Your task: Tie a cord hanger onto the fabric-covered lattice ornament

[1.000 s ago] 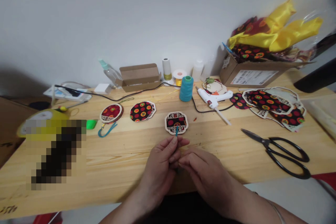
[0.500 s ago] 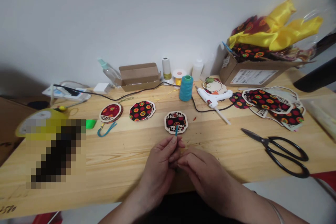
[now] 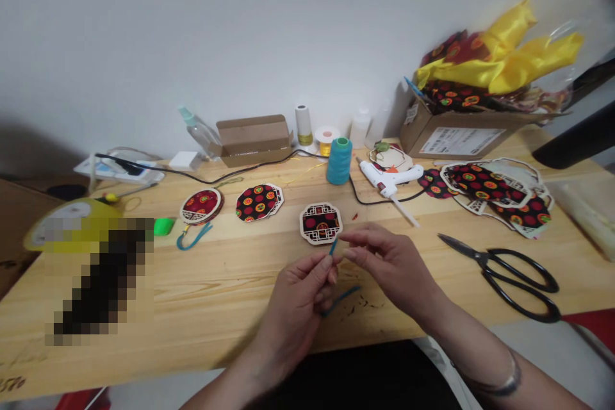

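My left hand point(image 3: 300, 288) is closed on a short teal cord point(image 3: 340, 298); one end sticks up past the fingertips and the other trails out to the right over the table. My right hand point(image 3: 391, 262) is raised beside it, its thumb and forefinger pinched at the cord's upper end. Just beyond both hands lies a wooden lattice ornament point(image 3: 321, 223) with red and black patterned fabric. Two more fabric ornaments point(image 3: 259, 201) point(image 3: 202, 205) lie to its left, the far one with a teal loop.
Black scissors point(image 3: 509, 267) lie at the right. A white glue gun point(image 3: 391, 178) with its black cable, a teal thread spool point(image 3: 339, 161), bottles and a small cardboard box point(image 3: 252, 138) stand at the back. A box of yellow and patterned fabric point(image 3: 480, 93) sits back right.
My right hand has lifted from beside the left hand and moved up and right to the cord's tip. More of the teal cord now shows, trailing below the left hand.
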Demonstrator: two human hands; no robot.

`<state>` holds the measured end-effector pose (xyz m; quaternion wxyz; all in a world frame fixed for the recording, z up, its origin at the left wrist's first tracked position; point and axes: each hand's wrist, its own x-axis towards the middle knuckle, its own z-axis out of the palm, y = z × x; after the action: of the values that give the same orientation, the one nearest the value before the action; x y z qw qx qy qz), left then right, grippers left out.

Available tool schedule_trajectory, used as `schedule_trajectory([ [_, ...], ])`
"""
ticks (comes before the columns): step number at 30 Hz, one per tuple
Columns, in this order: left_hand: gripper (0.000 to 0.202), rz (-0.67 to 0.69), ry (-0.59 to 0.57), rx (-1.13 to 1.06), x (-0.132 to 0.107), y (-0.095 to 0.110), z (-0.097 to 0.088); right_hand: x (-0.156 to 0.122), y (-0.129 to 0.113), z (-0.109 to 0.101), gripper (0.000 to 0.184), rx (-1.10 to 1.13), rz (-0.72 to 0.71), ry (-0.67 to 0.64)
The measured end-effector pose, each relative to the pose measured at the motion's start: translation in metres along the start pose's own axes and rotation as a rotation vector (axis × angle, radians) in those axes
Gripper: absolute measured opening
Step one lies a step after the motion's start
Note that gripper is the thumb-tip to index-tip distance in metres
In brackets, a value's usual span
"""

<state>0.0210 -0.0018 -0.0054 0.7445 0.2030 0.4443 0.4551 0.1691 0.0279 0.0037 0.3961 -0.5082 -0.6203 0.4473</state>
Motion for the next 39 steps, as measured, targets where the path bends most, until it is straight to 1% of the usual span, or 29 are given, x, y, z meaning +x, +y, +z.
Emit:
schedule_trajectory([
  [2, 0.018, -0.005, -0.038, 0.043, -0.001, -0.001, 0.001, 0.005, 0.001, 0.000, 0.020, 0.176, 0.158, -0.122],
  [4, 0.022, -0.011, -0.064, 0.081, -0.001, -0.002, 0.001, 0.007, 0.002, 0.002, 0.020, 0.301, 0.232, -0.181],
  [9, 0.027, -0.008, -0.082, 0.191, -0.002, -0.002, 0.000, 0.005, 0.002, 0.005, 0.008, 0.452, 0.283, -0.224],
  [12, 0.027, 0.014, -0.101, 0.236, -0.003, -0.001, -0.001, 0.004, 0.000, 0.005, 0.011, 0.486, 0.257, -0.240],
  [16, 0.024, 0.055, -0.137, 0.289, -0.005, -0.002, -0.002, 0.004, -0.002, 0.001, 0.015, 0.400, 0.213, -0.151],
  [19, 0.020, 0.072, -0.107, 0.387, -0.005, -0.003, -0.003, 0.006, -0.004, -0.004, 0.016, 0.384, 0.217, -0.056],
  [22, 0.019, 0.111, -0.061, 0.544, -0.005, -0.002, -0.005, 0.007, -0.006, -0.012, 0.017, 0.480, 0.252, -0.003],
  [25, 0.018, 0.170, -0.047, 0.679, -0.005, 0.001, -0.006, 0.009, -0.011, -0.022, 0.019, 0.603, 0.270, -0.021],
  [28, 0.018, 0.211, -0.045, 0.760, -0.006, 0.006, -0.006, 0.010, -0.017, -0.034, 0.019, 0.691, 0.257, -0.021],
  [31, 0.018, 0.249, -0.042, 0.831, -0.004, 0.008, -0.007, 0.010, -0.022, -0.044, 0.020, 0.779, 0.213, 0.051],
  [33, 0.019, 0.285, -0.034, 0.887, -0.002, 0.008, -0.009, 0.008, -0.025, -0.051, 0.020, 0.780, 0.153, 0.119],
  [35, 0.019, 0.358, -0.019, 0.944, 0.000, 0.009, -0.012, 0.006, -0.028, -0.056, 0.020, 0.738, 0.080, 0.173],
  [36, 0.018, 0.428, 0.007, 0.972, 0.001, 0.010, -0.014, 0.005, -0.029, -0.058, 0.019, 0.713, 0.043, 0.200],
  [37, 0.019, 0.520, 0.058, 1.001, 0.002, 0.012, -0.016, 0.005, -0.030, -0.059, 0.019, 0.686, 0.007, 0.225],
  [39, 0.029, 0.721, 0.217, 1.038, -0.001, 0.017, -0.018, 0.004, -0.030, -0.061, 0.018, 0.622, -0.061, 0.274],
])
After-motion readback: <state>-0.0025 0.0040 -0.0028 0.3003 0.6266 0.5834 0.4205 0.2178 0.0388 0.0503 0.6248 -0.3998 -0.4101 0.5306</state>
